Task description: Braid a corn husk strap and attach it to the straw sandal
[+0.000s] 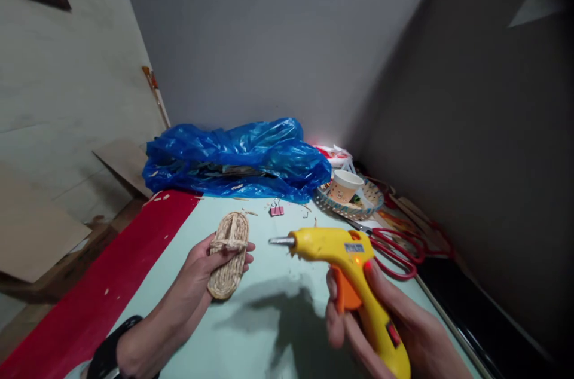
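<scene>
My left hand (pixel 197 274) is closed around a small woven straw sandal (pixel 229 274), its thumb across the plaited strap and its fingertips showing at the far edge. The sandal is tilted up with its sole's coiled braid facing me. In my right hand (pixel 403 319) is a yellow hot glue gun (pixel 332 245) with an orange trigger (pixel 346 290). Its metal nozzle points left toward the sandal, apart from it. A small red light glows near my right thumb. Both are held above the pale green tabletop (pixel 264 307).
A crumpled blue plastic bag (pixel 237 158) lies at the back. A pink binder clip (pixel 277 210) sits before it. To the right are a woven tray (pixel 370 202) with a paper cup (pixel 345 185), and red-handled scissors (pixel 399 253). Red cloth (pixel 103 289) runs along the left.
</scene>
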{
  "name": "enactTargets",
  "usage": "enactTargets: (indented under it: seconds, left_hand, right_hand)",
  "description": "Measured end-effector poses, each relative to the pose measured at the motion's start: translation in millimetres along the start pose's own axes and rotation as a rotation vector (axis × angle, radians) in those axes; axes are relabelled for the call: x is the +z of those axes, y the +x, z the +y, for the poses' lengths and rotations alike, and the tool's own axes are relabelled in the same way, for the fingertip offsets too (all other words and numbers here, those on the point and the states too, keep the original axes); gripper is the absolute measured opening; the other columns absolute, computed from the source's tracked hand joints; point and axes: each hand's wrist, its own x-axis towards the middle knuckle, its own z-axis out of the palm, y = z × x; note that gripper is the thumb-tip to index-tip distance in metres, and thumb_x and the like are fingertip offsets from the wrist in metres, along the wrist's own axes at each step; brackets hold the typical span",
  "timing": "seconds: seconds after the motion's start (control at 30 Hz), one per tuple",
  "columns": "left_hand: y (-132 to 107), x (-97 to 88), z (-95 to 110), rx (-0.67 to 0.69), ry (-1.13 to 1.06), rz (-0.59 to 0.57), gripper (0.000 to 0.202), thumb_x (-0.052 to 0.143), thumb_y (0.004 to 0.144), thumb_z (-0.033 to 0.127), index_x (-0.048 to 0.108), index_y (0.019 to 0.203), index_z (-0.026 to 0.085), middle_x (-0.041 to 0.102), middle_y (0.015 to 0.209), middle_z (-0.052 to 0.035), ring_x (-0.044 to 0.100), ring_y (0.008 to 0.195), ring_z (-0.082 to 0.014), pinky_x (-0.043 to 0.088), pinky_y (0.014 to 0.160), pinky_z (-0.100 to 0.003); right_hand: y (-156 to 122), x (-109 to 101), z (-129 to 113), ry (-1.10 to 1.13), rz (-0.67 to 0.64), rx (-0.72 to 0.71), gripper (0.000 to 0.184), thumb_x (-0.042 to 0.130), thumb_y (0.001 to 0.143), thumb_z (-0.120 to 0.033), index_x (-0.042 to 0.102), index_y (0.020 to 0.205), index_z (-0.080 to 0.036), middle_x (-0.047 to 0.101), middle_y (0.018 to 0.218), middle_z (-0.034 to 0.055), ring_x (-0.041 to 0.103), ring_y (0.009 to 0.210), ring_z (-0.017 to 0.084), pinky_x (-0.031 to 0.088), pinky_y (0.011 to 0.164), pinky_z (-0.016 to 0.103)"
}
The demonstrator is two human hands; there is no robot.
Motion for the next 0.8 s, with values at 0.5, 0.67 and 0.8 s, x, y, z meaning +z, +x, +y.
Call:
enactTargets:
  seconds: [0.5,0.67,0.8]
  left_hand:
    - [5.9,15.0,-0.2,-0.127,0.078,-0.084,0.044,0.077,0.067,0.008,0.059,0.107,0.012,0.078,0.080,-0.0100,0.074,0.065,-0.0235,0.061,0.055,-0.031]
    - [38.7,40.0,13.5,-0.050,0.056,-0.055,0.034,0.073,0.062,0.004,0.064,0.093,0.014,0.076,0.068,-0.0050,0.070,0.051,-0.0212,0.059,0.049,-0.029]
    - [55.0,66.8,30.7,0.020,0.066,-0.127,0.031,0.072,0.060,0.004,0.064,0.087,0.017,0.073,0.063,0.0001,0.068,0.048,-0.0167,0.056,0.046,-0.023]
  right_hand:
    - [-13.5,-45.4,21.2,0.418,0.265,-0.081,0.030,0.057,0.089,-0.031,0.067,0.082,-0.003,0.065,0.078,0.0113,0.059,0.055,0.007,0.047,0.054,0.015]
    - [-0.3,-65.7,19.0,0.054,0.272,-0.090,0.044,0.045,0.089,-0.048,0.059,0.087,-0.007,0.068,0.079,0.0143,0.063,0.059,0.010,0.048,0.061,0.021]
    - [-7.2,-78.8,13.3,-0.285,0.273,-0.114,0.051,0.043,0.084,-0.065,0.055,0.088,-0.015,0.065,0.073,0.0089,0.062,0.057,0.018,0.046,0.059,0.031]
